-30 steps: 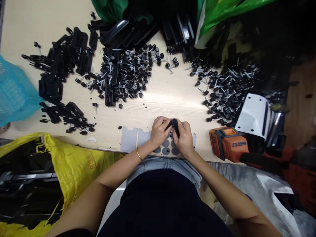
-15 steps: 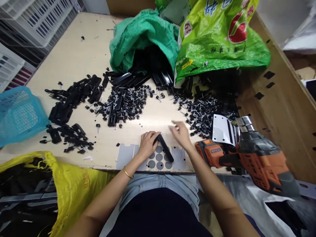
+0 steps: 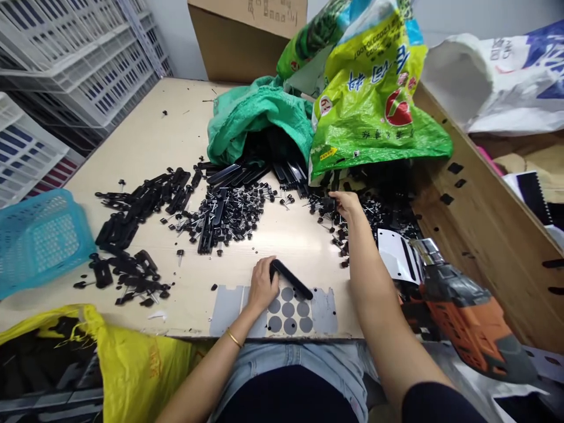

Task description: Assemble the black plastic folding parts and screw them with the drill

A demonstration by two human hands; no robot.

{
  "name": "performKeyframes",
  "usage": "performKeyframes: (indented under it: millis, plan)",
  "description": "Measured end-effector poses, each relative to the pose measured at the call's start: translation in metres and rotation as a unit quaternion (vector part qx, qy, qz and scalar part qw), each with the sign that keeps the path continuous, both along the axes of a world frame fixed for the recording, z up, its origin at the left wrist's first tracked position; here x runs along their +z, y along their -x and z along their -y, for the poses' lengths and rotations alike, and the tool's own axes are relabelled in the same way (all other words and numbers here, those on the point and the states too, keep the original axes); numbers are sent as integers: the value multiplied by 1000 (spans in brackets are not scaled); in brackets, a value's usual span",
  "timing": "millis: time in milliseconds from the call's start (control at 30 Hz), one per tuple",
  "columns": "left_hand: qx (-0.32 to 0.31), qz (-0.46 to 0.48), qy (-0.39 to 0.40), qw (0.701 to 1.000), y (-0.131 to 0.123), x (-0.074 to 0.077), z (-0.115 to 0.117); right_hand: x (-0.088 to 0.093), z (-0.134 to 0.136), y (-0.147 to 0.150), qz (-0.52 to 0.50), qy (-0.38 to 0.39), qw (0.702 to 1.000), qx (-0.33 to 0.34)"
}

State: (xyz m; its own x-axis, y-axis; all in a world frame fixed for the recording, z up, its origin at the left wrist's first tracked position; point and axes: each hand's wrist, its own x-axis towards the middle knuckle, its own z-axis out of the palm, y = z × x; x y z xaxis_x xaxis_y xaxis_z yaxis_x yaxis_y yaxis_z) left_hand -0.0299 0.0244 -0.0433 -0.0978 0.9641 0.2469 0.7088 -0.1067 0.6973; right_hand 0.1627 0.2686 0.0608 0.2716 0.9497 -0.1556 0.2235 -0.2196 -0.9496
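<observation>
My left hand (image 3: 263,286) is closed around one end of a long black plastic bar (image 3: 292,280), which slants over the near part of the table. Beneath the bar lies a grey sheet with round grey discs (image 3: 288,309). Farther off, my right hand (image 3: 346,204) is at the right-hand pile of black-headed screws (image 3: 381,214), by the lower edge of the green printed bag (image 3: 365,141). Its thumb and fingers are pinched together; dark parts sit at the fingertips, and what they hold cannot be made out.
A second screw pile (image 3: 240,214) and black assembled parts (image 3: 132,208) lie left of centre. An orange cordless power tool (image 3: 471,314) rests at right beside a white card (image 3: 394,255). Around stand a green sack (image 3: 259,106), a blue basket (image 3: 44,241) and a yellow sack (image 3: 141,358).
My right hand has moved from beside the bar, forward and right, to the screw pile, and its fingers have closed. My left hand keeps the bar. The view has tilted up.
</observation>
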Motion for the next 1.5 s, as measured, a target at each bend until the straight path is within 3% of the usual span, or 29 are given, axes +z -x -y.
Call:
performKeyframes:
  millis: [100, 200, 267, 367, 467, 533, 667, 833, 967, 1100, 1367, 1500]
  plan:
    - [16, -96, 4, 995, 2, 11, 1, -14, 67, -1, -72, 44, 996, 19]
    - [-72, -205, 28, 976, 8, 32, -6, -30, 138, 3, -121, 85, 988, 34]
    - [-135, -229, 53, 963, 12, 45, -13, -38, 175, 7, -172, 124, 977, 38]
    - [-133, -178, 134, 966, 16, 55, -16, -42, 205, 16, -247, 162, 955, 19]
    - [-99, -35, 206, 973, 13, 61, -5, -41, 213, 28, -302, 139, 943, 4]
    - [-108, 51, 221, 968, 9, 65, 6, -37, 211, 36, -337, 115, 934, 10]
    - [-115, 125, 221, 961, 1, 74, 23, -29, 207, 46, -338, 100, 935, 30]
    - [-123, 134, 239, 954, -5, 81, 32, -21, 209, 51, -314, 112, 941, 60]
    - [-109, 141, 214, 961, -10, 85, 38, -15, 210, 51, -299, 82, 948, 66]
    - [-108, 137, 172, 970, -14, 86, 46, -14, 209, 48, -292, 104, 947, 84]
    - [-81, 47, 114, 989, -27, 78, 68, -20, 220, 59, -286, 111, 950, 58]
    - [-116, 4, 149, 982, -26, 80, 79, -23, 230, 56, -307, 140, 939, 61]
